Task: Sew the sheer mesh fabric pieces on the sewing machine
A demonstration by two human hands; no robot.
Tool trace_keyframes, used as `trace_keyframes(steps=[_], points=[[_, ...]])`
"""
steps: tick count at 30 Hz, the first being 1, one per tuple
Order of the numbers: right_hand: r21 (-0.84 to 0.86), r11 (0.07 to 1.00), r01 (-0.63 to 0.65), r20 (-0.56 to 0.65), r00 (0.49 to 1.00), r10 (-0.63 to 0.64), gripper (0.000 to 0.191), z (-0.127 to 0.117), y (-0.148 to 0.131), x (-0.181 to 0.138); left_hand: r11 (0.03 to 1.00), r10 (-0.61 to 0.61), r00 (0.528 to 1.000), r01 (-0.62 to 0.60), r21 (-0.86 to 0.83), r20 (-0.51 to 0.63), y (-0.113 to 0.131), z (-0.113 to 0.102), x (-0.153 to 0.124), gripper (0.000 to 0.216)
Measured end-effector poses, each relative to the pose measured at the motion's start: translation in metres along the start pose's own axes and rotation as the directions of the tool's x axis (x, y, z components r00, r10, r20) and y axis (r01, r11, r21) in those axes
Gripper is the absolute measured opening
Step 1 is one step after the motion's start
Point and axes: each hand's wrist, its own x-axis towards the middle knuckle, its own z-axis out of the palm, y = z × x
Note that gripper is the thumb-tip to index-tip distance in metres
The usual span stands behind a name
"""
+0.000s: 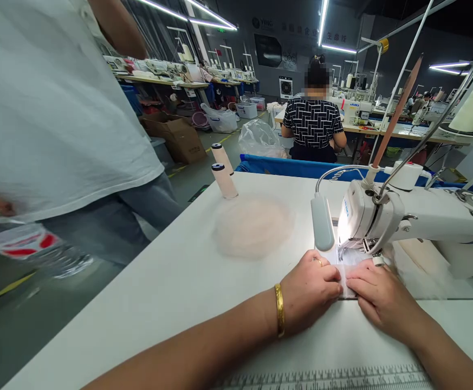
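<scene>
A small piece of sheer white fabric (345, 275) lies in front of the needle area of a white sewing machine (368, 216), lit by its lamp. My left hand (311, 292), with a gold bracelet and a ring, is closed with curled fingers on the fabric's left side. From the right, my right hand (384, 295) presses its bent fingers together on the same fabric, close to the presser foot. The fingertips of both hands nearly meet. How much fabric is under the fingers is hidden.
A pale, sheer round pile (254, 225) and two thread cones (225, 181) sit on the white table (171, 292). A ruler strip (342, 376) runs along the front edge. At left stands a person (57, 119) holding a plastic bottle (37, 244); another person (313, 127) sits ahead.
</scene>
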Motion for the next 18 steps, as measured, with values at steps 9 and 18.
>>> trace_keyframes(steps=[9,18], points=[[-0.015,1.000,-0.016,-0.039,0.999,0.016,0.034,0.0035,0.0031,-0.0008,1.000,0.016,0.999,-0.015,0.020,-0.051,-0.0078,0.0047,0.0011,0.018],[-0.006,1.000,0.006,-0.056,0.998,-0.006,0.032,0.0042,0.0021,0.0013,0.999,-0.002,0.999,0.003,0.032,-0.033,-0.0112,0.0093,0.0000,0.019]])
